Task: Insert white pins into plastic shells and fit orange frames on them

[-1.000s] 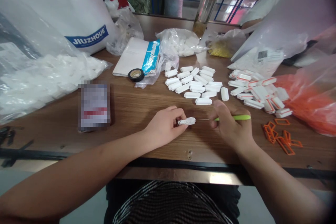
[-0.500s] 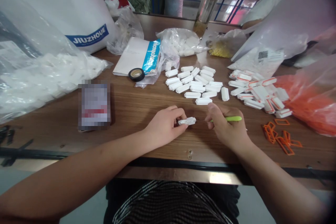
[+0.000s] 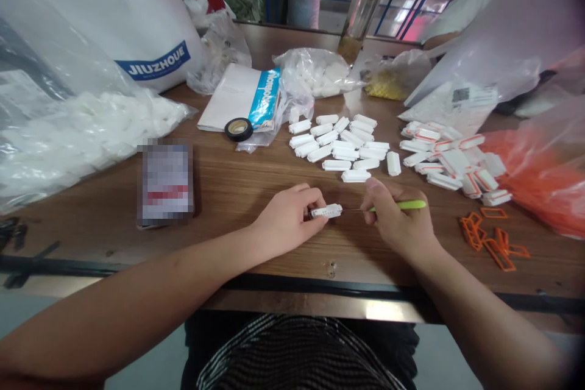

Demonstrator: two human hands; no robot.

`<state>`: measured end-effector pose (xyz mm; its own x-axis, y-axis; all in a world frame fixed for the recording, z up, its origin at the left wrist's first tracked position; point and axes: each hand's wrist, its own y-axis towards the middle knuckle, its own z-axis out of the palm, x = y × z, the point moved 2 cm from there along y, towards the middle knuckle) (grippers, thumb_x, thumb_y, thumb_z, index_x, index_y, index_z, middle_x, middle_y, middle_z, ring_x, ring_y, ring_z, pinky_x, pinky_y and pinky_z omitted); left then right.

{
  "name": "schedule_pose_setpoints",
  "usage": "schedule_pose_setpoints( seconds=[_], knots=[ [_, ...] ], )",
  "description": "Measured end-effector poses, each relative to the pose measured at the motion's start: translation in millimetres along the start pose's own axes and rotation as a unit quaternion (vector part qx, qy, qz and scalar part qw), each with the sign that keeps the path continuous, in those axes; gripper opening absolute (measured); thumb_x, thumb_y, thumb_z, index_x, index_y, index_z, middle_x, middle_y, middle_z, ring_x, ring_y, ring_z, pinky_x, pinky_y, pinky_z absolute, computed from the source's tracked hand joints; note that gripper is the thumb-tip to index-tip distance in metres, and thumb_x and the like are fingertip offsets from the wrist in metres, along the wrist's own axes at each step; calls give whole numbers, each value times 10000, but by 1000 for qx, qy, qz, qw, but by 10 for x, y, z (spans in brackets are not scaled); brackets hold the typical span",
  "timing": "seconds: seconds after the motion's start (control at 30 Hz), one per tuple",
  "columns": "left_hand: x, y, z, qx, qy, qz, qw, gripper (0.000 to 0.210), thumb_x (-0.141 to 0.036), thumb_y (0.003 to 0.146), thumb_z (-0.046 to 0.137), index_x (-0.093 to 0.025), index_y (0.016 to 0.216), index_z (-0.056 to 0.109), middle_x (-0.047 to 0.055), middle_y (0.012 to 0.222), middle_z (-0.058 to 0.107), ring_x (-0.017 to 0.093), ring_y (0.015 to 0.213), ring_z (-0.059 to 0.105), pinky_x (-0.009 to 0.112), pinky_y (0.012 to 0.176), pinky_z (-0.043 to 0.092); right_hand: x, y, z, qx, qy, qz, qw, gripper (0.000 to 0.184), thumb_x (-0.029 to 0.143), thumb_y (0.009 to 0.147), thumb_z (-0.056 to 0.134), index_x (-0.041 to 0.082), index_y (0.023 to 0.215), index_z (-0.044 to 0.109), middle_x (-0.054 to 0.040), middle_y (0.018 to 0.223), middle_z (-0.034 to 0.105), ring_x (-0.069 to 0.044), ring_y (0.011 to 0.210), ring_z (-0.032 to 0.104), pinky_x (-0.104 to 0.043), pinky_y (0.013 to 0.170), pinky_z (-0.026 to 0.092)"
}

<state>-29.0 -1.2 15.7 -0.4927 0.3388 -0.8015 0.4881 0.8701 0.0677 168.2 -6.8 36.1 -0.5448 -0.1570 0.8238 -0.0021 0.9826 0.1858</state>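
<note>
My left hand (image 3: 289,219) is closed around a small white plastic housing (image 3: 327,211) with a row of small holes along its side. In my right hand (image 3: 398,219) is a thin metal tool with a light-green handle (image 3: 411,205), gripped between thumb and fingers. Its slim shaft (image 3: 351,210) points left and meets the right end of the housing. Whether the tip goes inside, I cannot tell. Beyond my hands lies a group of similar white housings (image 3: 345,149). Further right sits a pile of white housings with orange strips (image 3: 454,161).
Loose orange rectangular frames (image 3: 494,244) lie right of my right hand, near a bag of orange parts (image 3: 543,177). At left are a blurred-out box (image 3: 167,183) and a bag of white parts (image 3: 91,128). Black tape (image 3: 238,129) rests on a notebook (image 3: 233,97); a bottle (image 3: 361,18) stands behind.
My right hand has shifted slightly to the right with the green-handled tool, and more of the thin shaft shows. My left hand and the housing have stayed in place.
</note>
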Motion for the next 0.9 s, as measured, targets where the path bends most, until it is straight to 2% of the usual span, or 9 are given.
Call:
schedule_pose_setpoints(
  seconds=[0.13,0.3,0.47,0.67,0.8,0.9],
  knots=[
    [2,-4,7,-5,-1,2,1000,49,-238,823,638,-190,819,628,-11,808,548,108,641,508,275,639,407,-17,3,9,3,8,10,1000,478,378,959,503,212,513,549,24,432,517,-100,421,483,-263,468,399],
    [-15,-2,-7,-3,2,1,1000,41,-226,818,640,-186,823,638,-13,802,547,106,645,509,272,637,405,-38,-3,-6,-23,65,23,997,480,421,952,506,216,522,563,21,435,515,-104,405,469,-269,440,383],
    [-23,0,-11,-1,1,-3,1000,45,-227,816,642,-183,821,632,-11,811,548,108,651,511,277,644,406,-20,7,-3,-2,24,23,999,502,378,956,503,211,486,555,19,423,515,-99,419,476,-270,480,400],
    [-11,-2,-7,-1,5,0,1000,45,-226,816,643,-181,820,635,-15,807,543,102,646,509,273,645,404,-37,4,-2,-16,54,24,998,495,406,956,502,210,504,554,22,425,512,-102,413,470,-266,456,385],
    [7,-5,1,-8,6,2,1000,48,-230,815,639,-183,825,634,-16,805,548,102,651,512,269,649,407,-40,18,0,8,17,16,1000,492,376,956,506,204,497,555,23,424,518,-99,420,482,-262,475,393],
    [7,-10,10,-11,14,1,1000,43,-221,807,631,-182,826,631,-13,811,558,100,642,511,268,645,412,-55,35,-48,-11,42,10,999,489,409,957,499,207,516,561,22,435,512,-101,415,474,-262,456,380]
  ],
)
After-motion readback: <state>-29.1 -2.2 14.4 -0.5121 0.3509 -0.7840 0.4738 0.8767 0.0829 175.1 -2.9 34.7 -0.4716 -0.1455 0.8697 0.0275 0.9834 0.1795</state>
